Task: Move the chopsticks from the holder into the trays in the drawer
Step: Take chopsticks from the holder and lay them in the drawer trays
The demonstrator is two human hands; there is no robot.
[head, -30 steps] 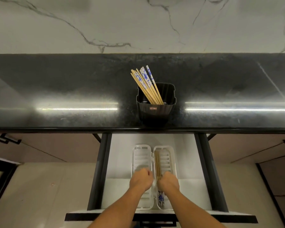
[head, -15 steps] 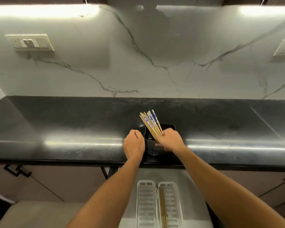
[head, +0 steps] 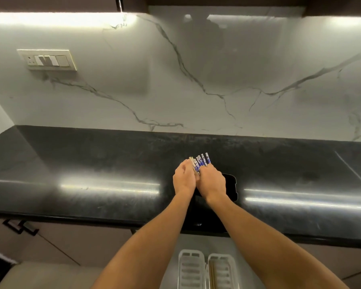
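A black holder (head: 230,188) stands on the dark countertop near its front edge, mostly hidden behind my hands. Several chopsticks (head: 201,162) with blue-and-white tops stick up between my hands. My left hand (head: 183,180) and my right hand (head: 212,183) are pressed together around the bunch, fingers curled on it. Below the counter, in the open drawer, lie two white slatted trays side by side: the left tray (head: 191,270) holds nothing that I can see, the right tray (head: 223,272) holds a pair of wooden chopsticks (head: 212,277).
The black countertop (head: 104,172) runs the full width, backed by a white marble wall (head: 196,80). A switch plate (head: 47,60) is on the wall at the left. A cabinet handle (head: 19,226) shows under the counter at the left.
My hands rose from the drawer trays to the holder. The left hand came in from beside the holder and both hands now close on the chopstick bunch. The view tilted upward.
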